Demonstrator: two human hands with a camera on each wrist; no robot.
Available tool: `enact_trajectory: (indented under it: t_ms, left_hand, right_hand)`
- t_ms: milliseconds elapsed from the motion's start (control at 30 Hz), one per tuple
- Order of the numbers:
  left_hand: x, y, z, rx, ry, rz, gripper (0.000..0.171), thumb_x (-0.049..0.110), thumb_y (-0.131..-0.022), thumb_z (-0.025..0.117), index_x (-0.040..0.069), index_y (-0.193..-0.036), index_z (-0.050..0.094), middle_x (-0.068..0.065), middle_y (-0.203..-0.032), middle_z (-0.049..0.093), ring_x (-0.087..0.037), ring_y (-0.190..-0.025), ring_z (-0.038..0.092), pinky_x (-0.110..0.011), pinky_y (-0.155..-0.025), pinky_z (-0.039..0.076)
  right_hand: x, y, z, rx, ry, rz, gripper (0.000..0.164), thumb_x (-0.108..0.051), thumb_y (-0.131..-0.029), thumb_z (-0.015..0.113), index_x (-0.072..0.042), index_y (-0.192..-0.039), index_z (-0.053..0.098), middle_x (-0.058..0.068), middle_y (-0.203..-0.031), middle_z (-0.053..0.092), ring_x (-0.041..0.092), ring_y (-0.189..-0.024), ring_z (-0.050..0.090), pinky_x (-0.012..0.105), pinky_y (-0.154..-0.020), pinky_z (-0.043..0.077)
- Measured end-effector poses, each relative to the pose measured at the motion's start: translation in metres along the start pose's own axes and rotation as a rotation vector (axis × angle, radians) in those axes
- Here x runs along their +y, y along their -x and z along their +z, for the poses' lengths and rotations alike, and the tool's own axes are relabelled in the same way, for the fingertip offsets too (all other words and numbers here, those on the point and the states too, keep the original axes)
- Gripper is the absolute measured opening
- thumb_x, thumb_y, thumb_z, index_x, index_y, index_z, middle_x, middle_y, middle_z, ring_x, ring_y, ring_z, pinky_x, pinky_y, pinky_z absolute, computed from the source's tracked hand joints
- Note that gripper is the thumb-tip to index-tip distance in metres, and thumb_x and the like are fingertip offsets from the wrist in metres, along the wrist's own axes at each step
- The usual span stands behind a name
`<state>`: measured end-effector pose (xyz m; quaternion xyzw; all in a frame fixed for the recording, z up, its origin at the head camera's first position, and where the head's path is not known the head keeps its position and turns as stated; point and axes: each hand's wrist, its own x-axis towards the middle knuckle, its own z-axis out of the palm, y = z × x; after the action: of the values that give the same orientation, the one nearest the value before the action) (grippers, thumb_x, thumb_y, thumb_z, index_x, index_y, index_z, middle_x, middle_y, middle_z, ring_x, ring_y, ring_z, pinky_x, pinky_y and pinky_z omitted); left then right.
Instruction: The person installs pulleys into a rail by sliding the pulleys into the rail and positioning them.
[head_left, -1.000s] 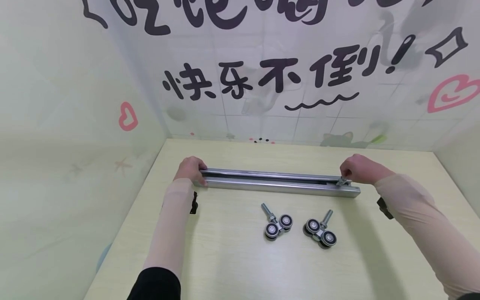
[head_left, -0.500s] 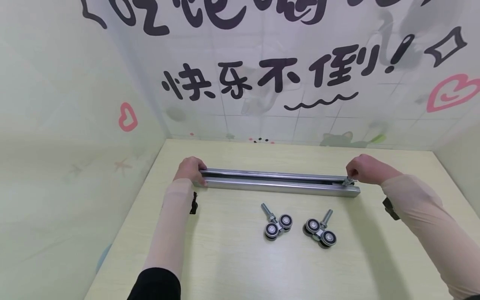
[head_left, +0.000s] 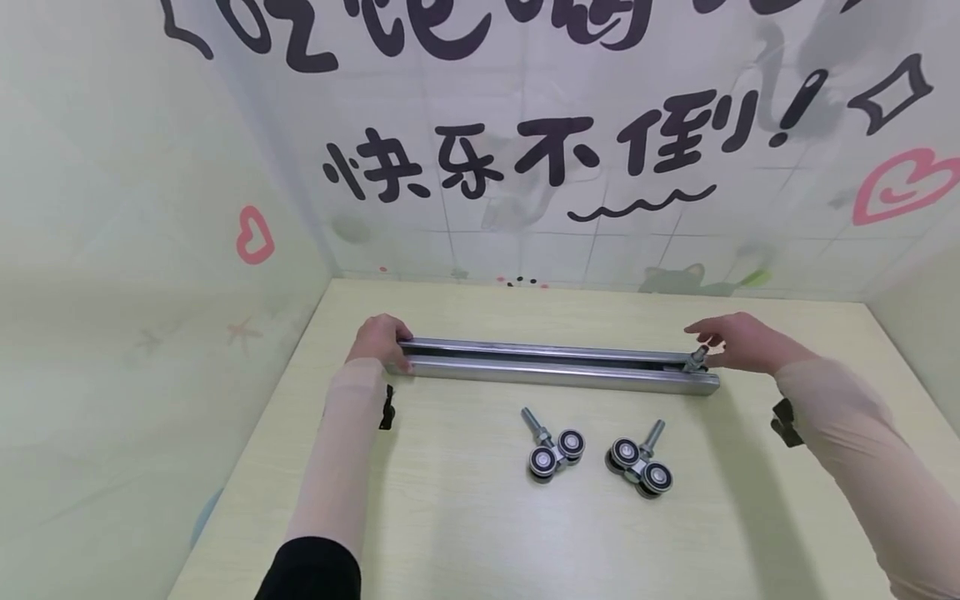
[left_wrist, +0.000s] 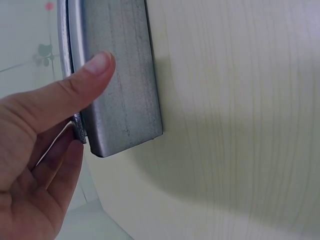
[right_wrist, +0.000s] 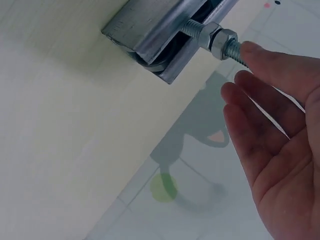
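A metal track rail [head_left: 555, 375] with a lengthwise slot on its upper side lies across the table. My left hand [head_left: 377, 340] grips its left end, the thumb [left_wrist: 97, 67] on the front face and the other fingers behind. Inside the right end sits a roller, mostly hidden, whose threaded bolt [right_wrist: 215, 39] with nuts sticks up through the slot. My right hand [head_left: 742, 342] is beside this bolt; its thumb [right_wrist: 265, 57] touches the bolt's tip or lies just behind it, while the other fingers are loosely spread.
Two more hanger rollers with bolts lie on the table in front of the rail: the left roller [head_left: 557, 454] and the right roller [head_left: 640, 467]. A printed sheet [head_left: 525, 250] hangs at the table's back edge, and pale walls flank both sides.
My right hand has shifted right, drawing the roller's bolt a little toward the rail's right end, and its fingers have then loosened from the bolt. My left hand has stayed put.
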<state>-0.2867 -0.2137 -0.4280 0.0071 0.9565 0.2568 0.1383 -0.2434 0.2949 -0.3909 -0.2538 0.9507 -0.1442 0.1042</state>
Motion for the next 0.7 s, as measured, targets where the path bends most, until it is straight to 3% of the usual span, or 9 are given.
enact_trajectory:
  t_ms: [167, 333, 567, 700]
  left_hand:
    - [-0.001, 0.0, -0.001, 0.002, 0.013, -0.005, 0.058, 0.001, -0.054, 0.083, 0.001, -0.107, 0.062, -0.016, -0.107, 0.062, -0.029, -0.098, 0.054, -0.042, -0.094, 0.041]
    - [-0.001, 0.0, -0.001, 0.002, 0.008, -0.009, 0.058, 0.001, -0.054, 0.084, 0.001, -0.107, 0.063, -0.016, -0.108, 0.062, -0.029, -0.099, 0.054, -0.042, -0.094, 0.04]
    - [0.0, 0.0, -0.001, -0.002, 0.014, -0.019, 0.059, 0.002, -0.053, 0.084, 0.002, -0.108, 0.062, -0.015, -0.108, 0.062, -0.029, -0.099, 0.054, -0.042, -0.094, 0.041]
    - [0.0, 0.001, -0.001, -0.006, 0.013, -0.009, 0.059, 0.002, -0.053, 0.084, 0.002, -0.108, 0.062, -0.015, -0.108, 0.062, -0.029, -0.099, 0.055, -0.042, -0.094, 0.04]
  right_hand:
    - [0.013, 0.006, 0.011, -0.069, -0.022, 0.114, 0.062, -0.011, -0.065, 0.076, 0.014, -0.116, 0.05, 0.033, -0.108, 0.055, 0.049, -0.1, 0.051, 0.054, -0.081, 0.044]
    - [0.021, 0.003, 0.028, -0.082, -0.032, 0.158, 0.074, -0.018, -0.061, 0.08, 0.013, -0.12, 0.048, 0.035, -0.115, 0.051, 0.053, -0.107, 0.044, 0.058, -0.088, 0.038]
    - [0.021, -0.006, 0.038, -0.053, -0.078, 0.177, 0.068, -0.016, -0.058, 0.081, 0.01, -0.115, 0.055, 0.031, -0.103, 0.059, 0.047, -0.098, 0.052, 0.053, -0.084, 0.042]
    - [0.02, -0.008, 0.039, -0.043, -0.087, 0.204, 0.063, -0.014, -0.056, 0.081, 0.009, -0.11, 0.059, 0.028, -0.099, 0.062, 0.036, -0.088, 0.056, 0.049, -0.079, 0.045]
